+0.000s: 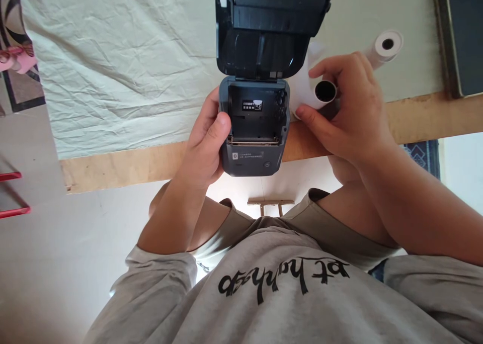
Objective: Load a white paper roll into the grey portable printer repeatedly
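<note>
Here, my left hand (pixel 207 144) is wrapped around the left side of a small dark grey printer (pixel 253 127), thumb pressed on its upper edge and fingers curled behind it. The printer sits at the near edge of the table (pixel 124 165), its lid (pixel 269 27) swung fully open and standing away from me, so the empty paper bay with a small white label faces up. My right hand (pixel 352 110) grips a white paper roll (pixel 320 91) just beside the printer's right side, thumb underneath and fingers arched over the top; the roll's dark core points towards me.

The table is a pale wooden board, bare along its front edge, and covered further back with a creased, off-white cloth (pixel 124 67). A second paper roll (pixel 385 46) lies on the surface behind my right hand, well apart from the printer. At the far right corner rests a dark flat case (pixel 462 37), only partly visible. Below the table edge I see a light floor (pixel 49 263), a patterned rug (pixel 422 155) on the right, and red bars (pixel 13 193) at the left margin. My grey sweatshirt (pixel 287 293) fills the bottom.
</note>
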Available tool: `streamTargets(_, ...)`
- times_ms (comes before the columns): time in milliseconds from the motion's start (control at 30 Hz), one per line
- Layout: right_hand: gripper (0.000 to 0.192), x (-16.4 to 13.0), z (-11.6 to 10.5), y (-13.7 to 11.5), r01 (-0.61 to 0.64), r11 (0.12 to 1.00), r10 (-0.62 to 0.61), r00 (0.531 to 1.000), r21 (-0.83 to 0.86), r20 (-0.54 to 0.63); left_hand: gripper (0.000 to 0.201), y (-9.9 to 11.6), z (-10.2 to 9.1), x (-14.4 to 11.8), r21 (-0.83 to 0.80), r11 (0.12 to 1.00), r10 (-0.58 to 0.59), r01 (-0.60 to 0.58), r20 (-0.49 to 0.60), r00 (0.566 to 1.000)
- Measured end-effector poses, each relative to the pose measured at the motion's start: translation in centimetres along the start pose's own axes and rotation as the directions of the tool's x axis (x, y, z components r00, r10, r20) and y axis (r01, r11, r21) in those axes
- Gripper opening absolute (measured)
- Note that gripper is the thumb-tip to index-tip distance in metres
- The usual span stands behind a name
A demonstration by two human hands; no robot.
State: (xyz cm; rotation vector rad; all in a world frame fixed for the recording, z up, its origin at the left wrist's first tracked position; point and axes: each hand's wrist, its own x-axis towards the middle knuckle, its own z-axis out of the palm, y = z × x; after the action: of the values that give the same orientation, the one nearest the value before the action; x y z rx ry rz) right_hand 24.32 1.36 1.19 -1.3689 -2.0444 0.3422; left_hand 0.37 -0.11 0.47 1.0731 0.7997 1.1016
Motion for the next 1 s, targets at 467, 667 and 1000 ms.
streamTargets(467,0.044,-0.63,-0.51,-0.47,-0.027,1.000,0.027,1.000,0.010,-0.002,0.041,0.37,0.06,-0.10,0.020,1.000,0.004,-0.004,0.000,1.000)
streamTargets(667,0.033,-0.68,-0.62,-0.84,-0.037,0.999,0.038,0.996,-0.009,0.076,0.045,-0.15,-0.08,0.08,0.016,1.000,0.021,-0.020,-0.003,1.000)
streamTargets(1000,0.057,-1.01,-0.42,-0.88,-0.080,0.984,0.079,0.997,0.159,0.013,0.047,0.14,0.35,-0.04,0.019,1.000,-0.016,0.017,-0.046,0.999)
